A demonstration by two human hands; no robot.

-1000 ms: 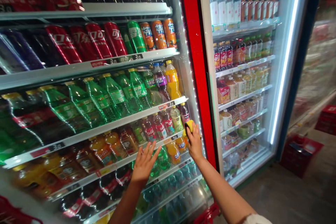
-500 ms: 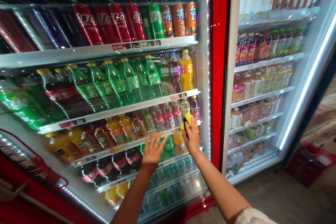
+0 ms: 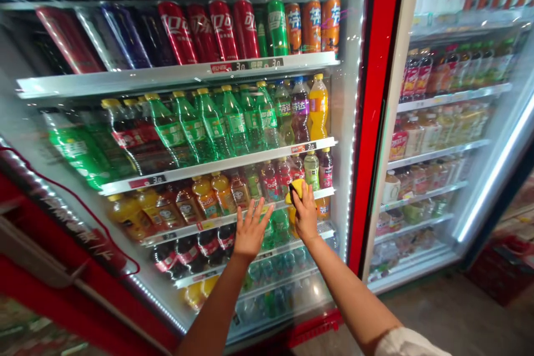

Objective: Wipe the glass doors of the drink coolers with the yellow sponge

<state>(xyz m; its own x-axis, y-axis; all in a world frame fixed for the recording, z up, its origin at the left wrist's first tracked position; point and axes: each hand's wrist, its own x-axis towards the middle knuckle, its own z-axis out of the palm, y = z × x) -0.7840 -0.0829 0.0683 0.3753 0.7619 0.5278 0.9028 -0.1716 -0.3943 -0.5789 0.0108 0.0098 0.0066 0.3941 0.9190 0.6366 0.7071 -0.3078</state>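
Note:
In the head view my right hand has its fingers bent over a yellow cloth with a dark patch. The cloth appears pressed to the glass front of a drinks fridge, before the shelf of small bottles. To the left and slightly lower, my left hand is spread with its palm toward the glass and holds nothing. Whether its palm touches the glass is hidden. Behind the hands stand small red-labelled bottles, a pale green bottle and orange juice bottles.
Higher shelves carry green soda bottles and red cans. A second lit fridge stands at the right. A red cable hangs along the left side. A dark red box sits on the floor at far right.
The fridge has shifted rightward in the view. Against the shelves, my right hand with the cloth has moved left, and my left hand has also moved a little left.

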